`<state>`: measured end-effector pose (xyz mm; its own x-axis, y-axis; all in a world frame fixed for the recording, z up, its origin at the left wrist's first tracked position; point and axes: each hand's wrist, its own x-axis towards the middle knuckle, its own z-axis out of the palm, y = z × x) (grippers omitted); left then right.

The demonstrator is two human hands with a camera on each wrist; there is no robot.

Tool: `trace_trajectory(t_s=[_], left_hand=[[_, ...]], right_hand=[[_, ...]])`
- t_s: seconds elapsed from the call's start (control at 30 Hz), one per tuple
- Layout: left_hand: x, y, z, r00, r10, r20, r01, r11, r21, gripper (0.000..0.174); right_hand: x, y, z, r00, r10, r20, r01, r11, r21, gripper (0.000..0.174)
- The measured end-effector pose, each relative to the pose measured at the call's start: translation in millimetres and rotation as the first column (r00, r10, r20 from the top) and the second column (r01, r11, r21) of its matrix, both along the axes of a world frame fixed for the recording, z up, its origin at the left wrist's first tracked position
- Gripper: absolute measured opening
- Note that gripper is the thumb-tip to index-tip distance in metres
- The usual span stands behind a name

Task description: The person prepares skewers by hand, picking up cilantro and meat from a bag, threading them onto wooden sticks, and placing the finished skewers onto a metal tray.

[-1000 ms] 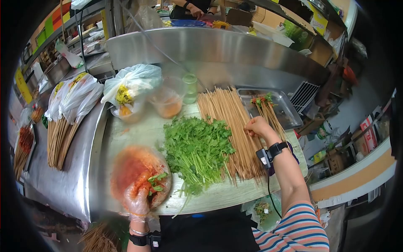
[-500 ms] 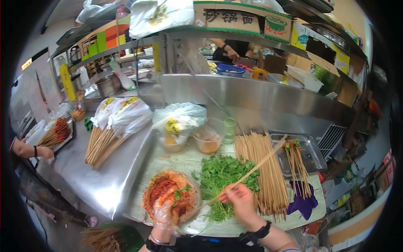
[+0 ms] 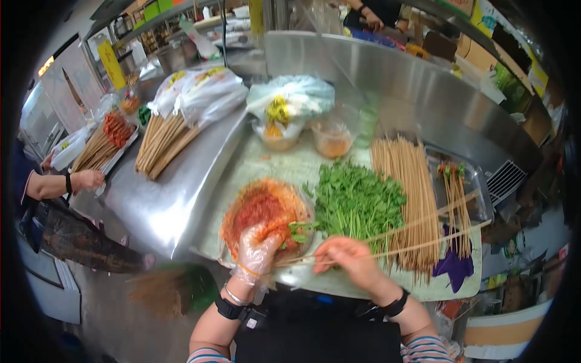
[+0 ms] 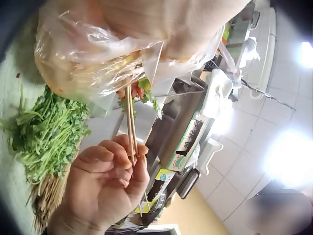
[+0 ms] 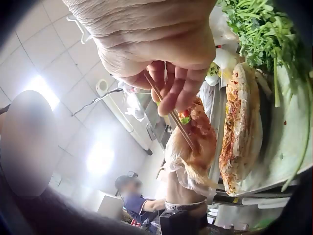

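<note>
While the gloved L hand [image 3: 259,251] sits at the near side of the bowl [image 3: 229,212] of red mix [image 3: 260,209], its fingers are curled round a red-coated leafy sprig [image 3: 298,231], leaves poking out past them; the bare R hand [image 3: 351,260], just to its R, has thumb + fingers in a closed pinch on a pair of thin skewers [image 4: 130,117]; one end of these is at the sprig (can't tell if it's pierced), the other juts out R, blurry in head view, over the greens [image 3: 360,199] + stick row [image 3: 411,199]; greens lie R of the bowl on the pale table [image 3: 278,163], stick row next; then a metal tray [image 3: 436,163] w/ leafy-ended skewers [image 3: 455,175], bare ends over a purple cloth [image 3: 454,267]; behind the bowl, a bagged tub [image 3: 290,103] + clear tub [image 3: 331,138]; on the steel counter [image 3: 163,199], L, bagged sticks [image 3: 172,142]; far L, 2nd person's hand [image 3: 91,179] nr red-topped skewers [image 3: 118,130].
</note>
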<state>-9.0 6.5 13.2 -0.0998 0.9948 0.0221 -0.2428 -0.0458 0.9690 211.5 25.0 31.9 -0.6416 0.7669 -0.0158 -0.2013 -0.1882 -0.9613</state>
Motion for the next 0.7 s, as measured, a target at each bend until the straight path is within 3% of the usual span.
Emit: trace_trajectory(t_s=[0.03,0.1,0.2,0.3,0.4,0.6,0.7], left_hand=[[0.9,-1.0,-0.1,1.000,0.017,-0.024,-0.017,1.000,-0.019,0.024],[1.1,-3.5,4.2,0.975,0.057,-0.213,-0.042,0.997,0.072,0.024],[3.9,-8.3,8.3,0.982,-0.043,-0.185,0.037,0.999,-0.036,0.033],[6.4,-10.0,12.6,0.933,-0.085,-0.351,0.078,0.996,-0.036,0.033],[14.6,-10.4,19.3,0.958,-0.037,-0.285,0.041,0.999,0.008,0.022],[22.8,-10.3,18.3,1.000,0.013,-0.028,-0.013,1.000,0.008,0.027],[16.6,-9.6,13.9,0.993,-0.059,-0.100,0.051,0.995,-0.082,0.028]], right_hand=[[8.8,4.4,3.6,0.999,-0.045,-0.002,0.045,0.999,0.010,0.027],[12.9,8.8,23.7,0.944,-0.288,-0.158,0.289,0.957,-0.015,0.029],[16.4,23.0,20.7,0.914,-0.344,-0.215,0.342,0.938,-0.049,0.029],[15.0,29.4,14.9,0.913,-0.348,-0.214,0.330,0.937,-0.117,0.029],[17.8,32.4,11.5,0.928,-0.323,-0.185,0.304,0.944,-0.125,0.029],[25.3,35.0,10.7,0.956,-0.279,-0.094,0.270,0.957,-0.102,0.031],[27.6,35.9,13.9,0.966,-0.255,-0.041,0.253,0.966,-0.057,0.032]])
